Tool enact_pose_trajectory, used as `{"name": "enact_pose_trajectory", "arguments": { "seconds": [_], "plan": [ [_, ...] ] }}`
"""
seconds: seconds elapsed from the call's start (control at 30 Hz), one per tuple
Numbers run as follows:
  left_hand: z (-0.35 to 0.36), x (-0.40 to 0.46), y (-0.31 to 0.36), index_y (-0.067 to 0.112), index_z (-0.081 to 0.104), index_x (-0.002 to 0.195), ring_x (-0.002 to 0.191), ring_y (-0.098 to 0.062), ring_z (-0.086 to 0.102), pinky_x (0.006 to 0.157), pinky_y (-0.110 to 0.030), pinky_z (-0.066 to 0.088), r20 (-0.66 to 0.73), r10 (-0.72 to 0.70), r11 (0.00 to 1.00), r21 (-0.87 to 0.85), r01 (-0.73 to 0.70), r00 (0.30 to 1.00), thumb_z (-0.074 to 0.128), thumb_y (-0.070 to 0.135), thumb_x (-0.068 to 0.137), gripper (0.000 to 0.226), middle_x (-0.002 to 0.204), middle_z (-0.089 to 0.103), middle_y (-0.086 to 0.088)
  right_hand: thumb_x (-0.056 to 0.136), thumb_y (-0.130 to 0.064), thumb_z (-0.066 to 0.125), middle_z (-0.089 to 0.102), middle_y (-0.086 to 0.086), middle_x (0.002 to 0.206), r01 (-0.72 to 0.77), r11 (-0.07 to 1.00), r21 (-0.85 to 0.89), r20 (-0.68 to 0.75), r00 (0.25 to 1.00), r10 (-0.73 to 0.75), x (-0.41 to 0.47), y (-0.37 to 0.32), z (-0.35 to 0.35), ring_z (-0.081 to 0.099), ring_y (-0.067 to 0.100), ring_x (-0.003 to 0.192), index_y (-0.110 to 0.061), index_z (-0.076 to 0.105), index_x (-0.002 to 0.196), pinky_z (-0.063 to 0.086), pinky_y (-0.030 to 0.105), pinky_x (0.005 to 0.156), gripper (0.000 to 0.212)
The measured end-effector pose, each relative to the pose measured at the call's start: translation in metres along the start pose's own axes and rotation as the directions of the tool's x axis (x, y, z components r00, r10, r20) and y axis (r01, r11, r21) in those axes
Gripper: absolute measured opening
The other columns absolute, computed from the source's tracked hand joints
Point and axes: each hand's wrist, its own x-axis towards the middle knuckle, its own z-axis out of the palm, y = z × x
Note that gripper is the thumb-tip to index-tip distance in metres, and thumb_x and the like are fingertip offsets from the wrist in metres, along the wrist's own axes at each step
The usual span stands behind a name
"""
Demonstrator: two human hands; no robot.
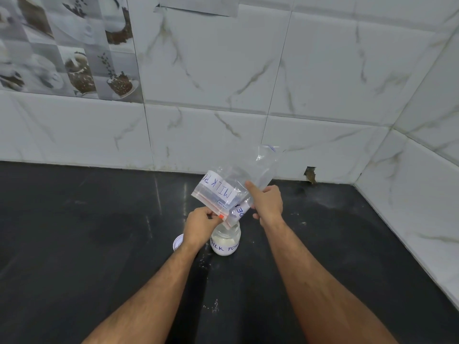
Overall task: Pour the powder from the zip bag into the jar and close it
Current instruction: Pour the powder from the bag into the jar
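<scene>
Pretty bare setup around the hands: a black counter (87, 232) ran under both forearms, dusted with a few white specks near the wrists, and a marble-look tiled wall (248, 83) stood beyond the fingertips, wrapping round into a corner off to the right hand's side. Up past the left hand there was a patch of picture tiles (69, 50) with cups and desserts on them, and a small chipped hole (310, 173) sat low in the wall beyond the right hand. Nothing really blocked the work, though the left wrist covered part of a white lid (178, 242) lying flat on the counter just to its outer side. The zip bag (223, 194) was held upside down between the two hands, handwritten "MILK" label reading inverted, its mouth pointing down and sitting right at the opening of the jar (225, 240). The left hand (200, 225) was closed in a pinch on the bag's zip edge by the orange tab, while the right hand (267, 206) gripped the bag's other side with its index finger stuck out straight along the plastic. The jar stood upright on the counter directly below the bag, between the wrists, open on top, with white powder (224, 242) visible inside and a label wrapped round it. The bag's upper end looked clear and mostly empty, flopping away past the right hand.
</scene>
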Motion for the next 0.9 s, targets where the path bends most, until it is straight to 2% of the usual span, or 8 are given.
{"name": "enact_pose_trajectory", "arguments": {
  "seconds": [0.13, 0.2, 0.3, 0.4, 0.5, 0.63, 0.73, 0.9],
  "plan": [
    [-0.002, 0.000, 0.004, 0.019, 0.067, 0.063, 0.056, -0.007, 0.057, 0.060, -0.030, 0.047, 0.017, -0.004, 1.000, 0.019, 0.004, 1.000, 0.078, 0.039, 0.077, 0.027, 0.059, 0.066, 0.010, 0.072, -0.060, 0.075, 0.060, -0.001, 0.104, -0.089, 0.996, -0.022, 0.075, 0.993, 0.091, 0.000, 0.005, 0.000, 0.066, 0.020, 0.088, -0.018, 0.044, 0.115, 0.058, 0.033, 0.052, 0.067],
    [-0.003, 0.001, 0.007, 0.022, 0.073, 0.070, 0.064, -0.013, 0.066, 0.065, -0.035, 0.054, 0.058, 0.020, 0.998, 0.054, -0.023, 0.998, 0.079, 0.045, 0.073, 0.025, 0.068, 0.072, 0.008, 0.078, -0.043, 0.074, 0.067, 0.007, 0.101, -0.133, 0.990, 0.044, 0.140, 0.982, 0.126, 0.007, 0.009, 0.001, 0.071, 0.021, 0.075, -0.012, 0.052, 0.113, 0.057, 0.033, 0.052, 0.052],
    [-0.004, 0.005, 0.013, 0.024, 0.073, 0.072, 0.071, -0.014, 0.069, 0.073, -0.042, 0.058, 0.077, 0.021, 0.995, 0.094, -0.028, 0.997, 0.082, 0.035, 0.073, 0.014, 0.071, 0.073, 0.008, 0.091, -0.019, 0.066, 0.068, 0.010, 0.085, -0.209, 0.971, 0.118, 0.218, 0.959, 0.180, 0.010, 0.008, -0.001, 0.068, 0.020, 0.063, -0.008, 0.059, 0.100, 0.056, 0.034, 0.055, 0.016],
    [-0.004, 0.006, 0.014, 0.025, 0.073, 0.071, 0.072, -0.016, 0.069, 0.072, -0.044, 0.059, 0.102, 0.020, 0.993, 0.116, -0.032, 0.995, 0.083, 0.035, 0.074, 0.014, 0.070, 0.072, 0.008, 0.092, -0.012, 0.063, 0.073, 0.011, 0.085, -0.277, 0.956, 0.093, 0.259, 0.934, 0.245, 0.009, 0.008, -0.001, 0.072, 0.022, 0.069, -0.006, 0.066, 0.096, 0.059, 0.036, 0.059, 0.009],
    [-0.005, 0.006, 0.012, 0.025, 0.074, 0.073, 0.069, -0.014, 0.068, 0.072, -0.042, 0.058, 0.127, 0.012, 0.996, 0.083, -0.023, 0.992, 0.084, 0.037, 0.074, 0.016, 0.072, 0.073, 0.006, 0.090, -0.004, 0.058, 0.076, 0.013, 0.087, -0.292, 0.949, 0.116, 0.273, 0.929, 0.252, 0.011, 0.008, 0.002, 0.074, 0.023, 0.068, -0.001, 0.067, 0.104, 0.058, 0.031, 0.051, 0.017],
    [-0.013, 0.009, 0.010, 0.024, 0.077, 0.082, 0.077, -0.016, 0.071, 0.079, -0.038, 0.057, 0.170, 0.006, 0.999, -0.049, 0.002, 0.985, 0.081, 0.033, 0.080, 0.010, 0.081, 0.076, 0.001, 0.089, 0.003, 0.056, 0.077, 0.013, 0.090, -0.264, 0.948, 0.179, 0.280, 0.937, 0.208, 0.014, 0.004, -0.003, 0.075, 0.022, 0.065, -0.002, 0.066, 0.102, 0.058, 0.031, 0.051, 0.017],
    [-0.016, 0.010, 0.006, 0.017, 0.076, 0.082, 0.070, -0.012, 0.061, 0.078, -0.039, 0.055, 0.128, -0.021, 0.995, -0.091, 0.032, 0.992, 0.077, 0.028, 0.084, 0.012, 0.083, 0.074, -0.009, 0.091, 0.005, 0.054, 0.077, 0.015, 0.090, -0.219, 0.958, 0.184, 0.296, 0.942, 0.158, 0.012, 0.003, -0.004, 0.074, 0.023, 0.061, -0.006, 0.061, 0.090, 0.061, 0.033, 0.052, 0.012],
    [-0.016, 0.009, -0.002, 0.008, 0.059, 0.064, 0.058, -0.012, 0.045, 0.061, -0.034, 0.043, 0.002, -0.108, 0.988, -0.110, 0.107, 0.994, 0.082, 0.025, 0.077, 0.031, 0.059, 0.056, 0.004, 0.092, 0.003, 0.057, 0.076, 0.017, 0.093, -0.034, 0.989, 0.144, 0.228, 0.974, 0.001, 0.012, 0.008, -0.006, 0.075, 0.026, 0.073, -0.004, 0.059, 0.088, 0.061, 0.037, 0.057, 0.008]
  ]
}}
